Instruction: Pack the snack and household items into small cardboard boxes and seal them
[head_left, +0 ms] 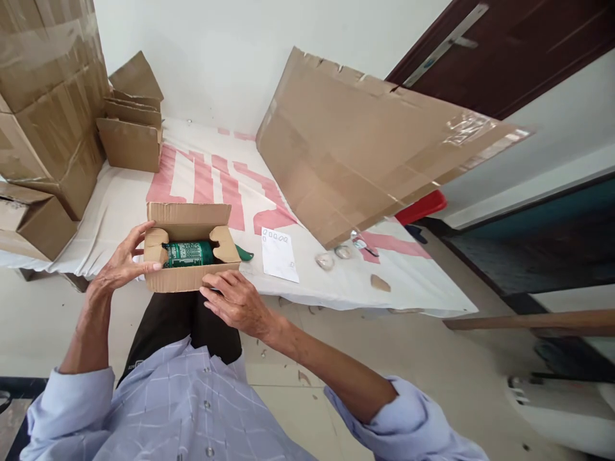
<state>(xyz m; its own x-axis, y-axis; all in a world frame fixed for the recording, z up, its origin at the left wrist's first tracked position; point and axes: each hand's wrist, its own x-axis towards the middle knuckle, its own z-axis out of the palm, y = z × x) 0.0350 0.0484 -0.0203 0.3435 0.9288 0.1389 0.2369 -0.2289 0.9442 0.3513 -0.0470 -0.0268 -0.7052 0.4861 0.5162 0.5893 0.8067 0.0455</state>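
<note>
Checked shirt (192, 410), fingers (221, 282) on cardboard box (180, 280).

A white cloth (327, 291) is being marked by pink patches (228, 186); its left end is being weighed upon by a tall taped carton (57, 109), a smaller box with raised flaps (129, 137) and a third box (36, 221) nearer the edge; part of the white wall (230, 64) is being hidden by a large tilted cardboard sheet (355, 141), by which a dark red door (528, 51) with a metal handle (444, 46) is also being overlapped; a red object (423, 207) is being partly concealed by the sheet; a brown scrap (380, 282) is being borne by the cloth; the pale floor (327, 368) is being dotted with bits of debris (303, 378).
</note>
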